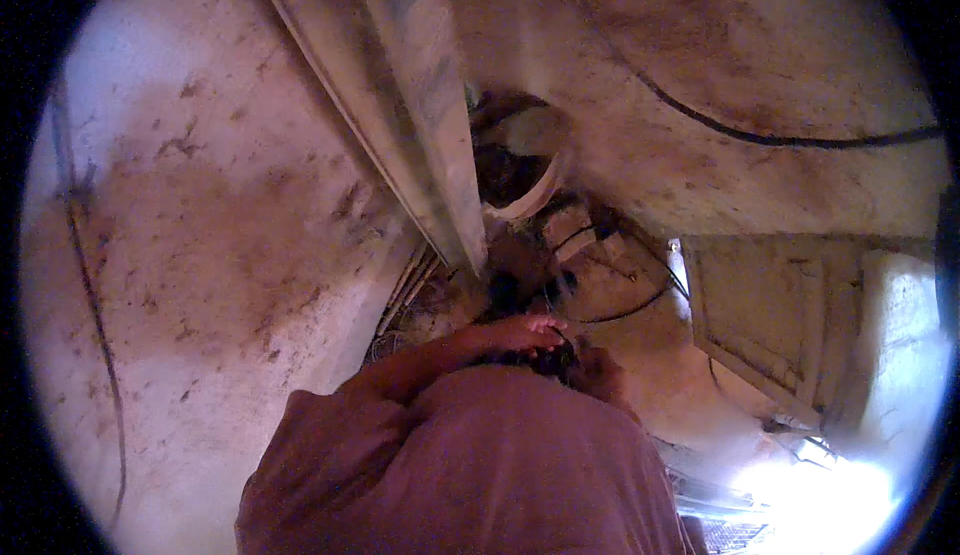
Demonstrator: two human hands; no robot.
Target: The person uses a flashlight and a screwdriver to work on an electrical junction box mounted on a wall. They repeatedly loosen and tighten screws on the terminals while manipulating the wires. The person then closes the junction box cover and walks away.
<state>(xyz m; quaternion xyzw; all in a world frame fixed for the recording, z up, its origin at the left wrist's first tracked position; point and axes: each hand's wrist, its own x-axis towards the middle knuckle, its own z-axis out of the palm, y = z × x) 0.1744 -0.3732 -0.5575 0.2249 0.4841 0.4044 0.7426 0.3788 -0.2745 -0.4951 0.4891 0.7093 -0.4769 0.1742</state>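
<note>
Close in front of my body, my left hand (528,333) has its fingers curled against a small dark thing (553,357). The dim light hides what kind of thing it is; a thin dark strand, perhaps a cable, seems to rise from it. Just to the right, my right hand (602,375) is at the same dark thing, mostly in shadow. Its fingers do not show clearly. My shirt covers the lower part of both forearms' surroundings.
A tall pale beam (425,105) stands ahead. Behind it lies a pale rounded container (535,195) among clutter. A black cable (640,307) curves across the floor, another cable (780,140) along the stained wall. On the right are a wooden door (760,315) and bright light.
</note>
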